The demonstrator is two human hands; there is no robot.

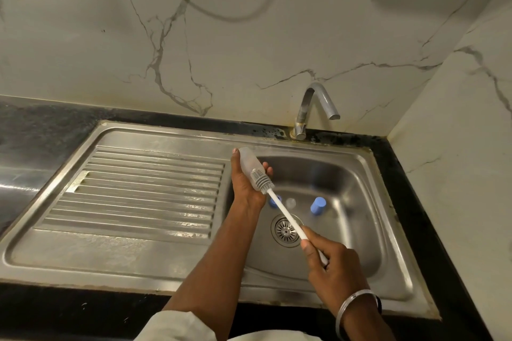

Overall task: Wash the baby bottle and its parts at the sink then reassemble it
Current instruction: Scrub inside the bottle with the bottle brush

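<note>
My left hand (245, 185) grips the clear baby bottle (248, 164) over the left edge of the sink basin, its mouth tilted down to the right. My right hand (331, 263) holds the white handle of a bottle brush (288, 216). The brush's grey bristle head (262, 180) sits at the bottle's mouth, partly outside it. On the basin floor lie a blue cap (317, 205), a clear nipple (291, 202), and a blue ring (275, 201) partly hidden behind the brush handle and my left hand.
The steel sink (368, 202) has a round drain (285, 230) below the brush. A ribbed drainboard (144, 191) lies to the left. The tap (313, 108) stands behind the basin with no water running. Black counter and marble walls surround it; the right wall is close.
</note>
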